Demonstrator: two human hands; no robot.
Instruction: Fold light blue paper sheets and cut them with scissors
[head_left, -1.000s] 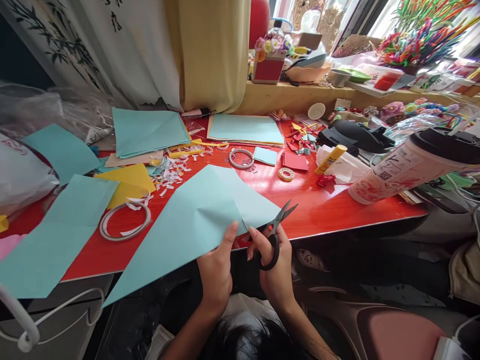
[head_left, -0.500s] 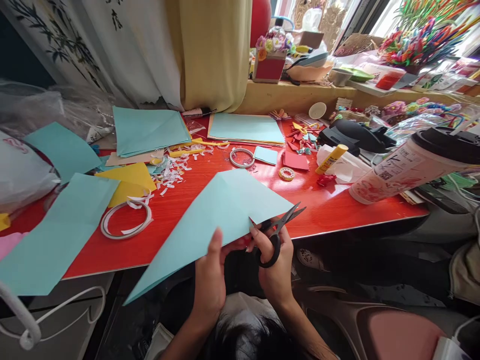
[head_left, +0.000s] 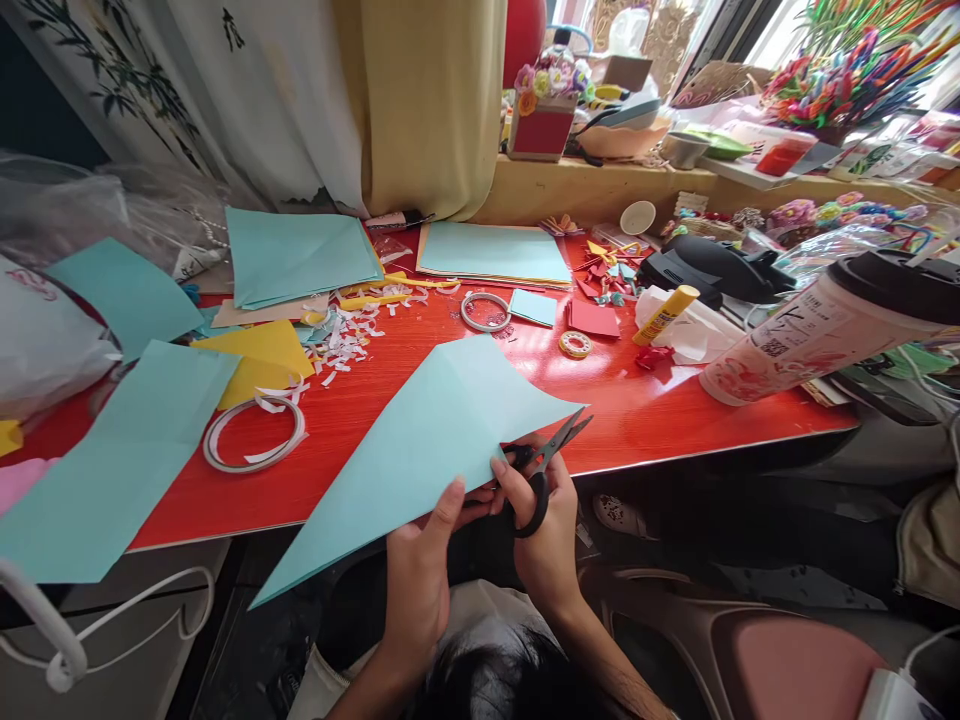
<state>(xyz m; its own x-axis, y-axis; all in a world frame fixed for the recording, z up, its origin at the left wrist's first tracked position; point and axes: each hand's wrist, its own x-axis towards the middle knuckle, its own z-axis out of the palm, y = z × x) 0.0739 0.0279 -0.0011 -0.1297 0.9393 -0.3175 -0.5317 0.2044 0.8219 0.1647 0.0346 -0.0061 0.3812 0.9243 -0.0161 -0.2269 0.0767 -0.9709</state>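
A folded sheet of light blue paper (head_left: 420, 440) is held up over the front edge of the red table (head_left: 375, 400). My left hand (head_left: 424, 560) grips its lower edge, thumb on top and the other fingers beneath. In my right hand (head_left: 544, 530) is a pair of black-handled scissors (head_left: 559, 440), blades slightly apart and pointing up to the right, past the sheet's right corner. The right thumb and fingertips also press against the paper's lower right edge. Some fingertips of both hands are hidden under the sheet.
Blue sheets (head_left: 300, 255) and a yellow piece (head_left: 262, 355) lie at the left with white scraps (head_left: 352, 345). A tape roll (head_left: 255, 435) is near the front. Right of centre stand a glue stick (head_left: 666, 315) and a leaning cup (head_left: 810, 325). A pink chair (head_left: 802, 660) stands at the lower right.
My right hand and the scissors have moved slightly left. My left thumb, raised before, now rests on the paper. The sheet's right corner has bent.
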